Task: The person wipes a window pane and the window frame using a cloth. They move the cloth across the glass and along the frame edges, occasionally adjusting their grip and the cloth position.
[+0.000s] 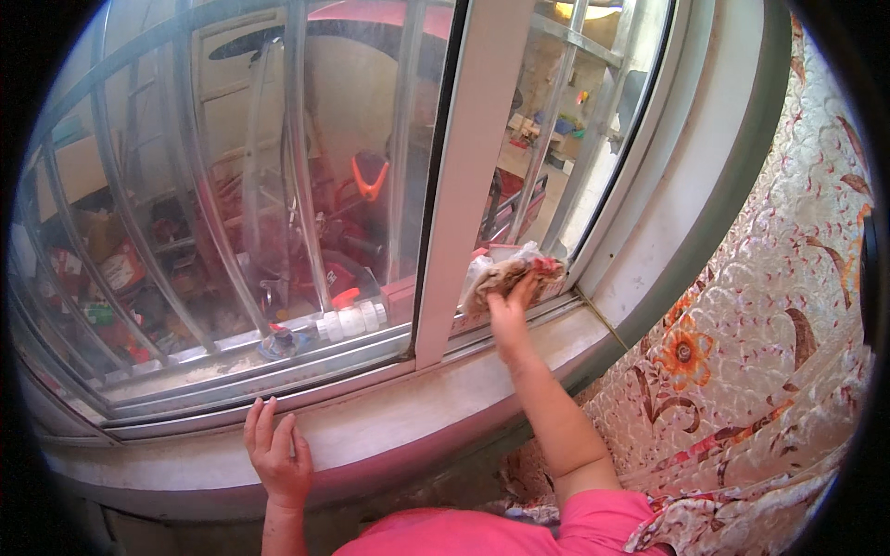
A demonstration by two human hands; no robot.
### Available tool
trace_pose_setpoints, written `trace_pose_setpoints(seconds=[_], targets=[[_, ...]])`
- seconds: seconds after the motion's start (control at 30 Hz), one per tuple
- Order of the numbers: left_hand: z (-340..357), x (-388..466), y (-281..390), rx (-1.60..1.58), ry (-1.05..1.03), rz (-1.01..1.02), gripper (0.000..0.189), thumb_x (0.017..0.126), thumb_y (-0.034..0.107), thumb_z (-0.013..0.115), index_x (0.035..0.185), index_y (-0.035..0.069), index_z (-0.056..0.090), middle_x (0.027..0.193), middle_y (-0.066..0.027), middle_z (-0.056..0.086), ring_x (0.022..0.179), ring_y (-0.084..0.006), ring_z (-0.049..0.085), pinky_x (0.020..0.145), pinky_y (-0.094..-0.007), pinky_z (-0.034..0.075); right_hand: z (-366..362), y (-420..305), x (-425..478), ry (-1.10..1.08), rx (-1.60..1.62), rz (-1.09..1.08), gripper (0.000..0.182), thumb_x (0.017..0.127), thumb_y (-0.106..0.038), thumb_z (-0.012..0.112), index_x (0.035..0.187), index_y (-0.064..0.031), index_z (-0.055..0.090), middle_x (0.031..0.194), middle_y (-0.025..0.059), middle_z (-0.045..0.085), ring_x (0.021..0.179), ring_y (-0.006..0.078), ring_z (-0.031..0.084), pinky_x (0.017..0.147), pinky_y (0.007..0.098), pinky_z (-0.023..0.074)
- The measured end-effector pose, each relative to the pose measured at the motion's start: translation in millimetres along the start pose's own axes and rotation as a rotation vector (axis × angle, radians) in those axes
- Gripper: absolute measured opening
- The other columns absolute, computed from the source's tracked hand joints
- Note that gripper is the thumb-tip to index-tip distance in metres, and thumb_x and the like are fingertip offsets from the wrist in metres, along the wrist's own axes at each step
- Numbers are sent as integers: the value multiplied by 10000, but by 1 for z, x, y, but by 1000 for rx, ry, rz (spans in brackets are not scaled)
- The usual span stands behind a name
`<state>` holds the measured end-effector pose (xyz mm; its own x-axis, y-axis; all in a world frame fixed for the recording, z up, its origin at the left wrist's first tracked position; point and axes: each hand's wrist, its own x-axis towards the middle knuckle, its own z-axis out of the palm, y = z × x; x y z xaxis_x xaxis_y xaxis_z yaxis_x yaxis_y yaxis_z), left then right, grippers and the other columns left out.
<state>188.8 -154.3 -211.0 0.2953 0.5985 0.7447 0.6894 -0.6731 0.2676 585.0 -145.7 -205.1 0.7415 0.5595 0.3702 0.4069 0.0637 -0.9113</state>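
Note:
My right hand presses a crumpled, brownish cloth to the lower part of the right window pane. The arm is stretched out across the sill. My left hand rests with fingertips at the bottom rail of the left sliding sash, holding nothing. Its fingers are slightly apart. Between the two panes runs an upright pale sash frame. The left pane looks hazy and smudged.
Metal security bars stand behind the glass. A white plastic valve with a red handle lies on the outer ledge. A floral curtain hangs at the right, beside the white window frame. The inner sill runs below the sashes.

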Motion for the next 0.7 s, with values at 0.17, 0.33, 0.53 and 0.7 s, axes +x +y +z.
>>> trace_pose_setpoints(seconds=[0.17, 0.33, 0.53, 0.7], targets=[[-2, -1, 2, 7, 13, 9, 177, 768, -5, 596, 936, -18, 649, 1223, -184, 568, 1219, -381, 470, 1008, -453, 382, -47, 18, 45, 89, 108, 39, 932, 844, -347, 569, 1484, 8, -8, 1543, 244, -63, 1440, 342, -75, 1154, 412, -3], [-1, -3, -1, 3, 22, 7, 174, 774, -3, 595, 940, -17, 647, 1210, -183, 574, 1217, -380, 473, 1001, -451, 388, -55, 29, 57, 201, -206, 143, 947, 812, -306, 623, 1474, 36, 38, 1537, 252, 5, 1439, 347, -11, 1158, 417, 35], [0, -1, 2, 7, 31, 22, 169, 776, 1, 598, 938, -11, 647, 1208, -180, 574, 1211, -380, 476, 990, -451, 398, -33, 50, 45, 304, -24, 109, 898, 790, -220, 622, 1465, 51, 95, 1518, 269, 64, 1424, 384, 61, 1157, 413, 77], [-6, -2, 7, 23, 26, 13, 166, 777, 6, 598, 936, -6, 646, 1214, -177, 572, 1208, -382, 476, 990, -451, 399, 16, -31, -54, -46, 84, 159, 909, 779, -174, 540, 1454, 80, -14, 1508, 327, -83, 1424, 395, -111, 1151, 413, -9]])
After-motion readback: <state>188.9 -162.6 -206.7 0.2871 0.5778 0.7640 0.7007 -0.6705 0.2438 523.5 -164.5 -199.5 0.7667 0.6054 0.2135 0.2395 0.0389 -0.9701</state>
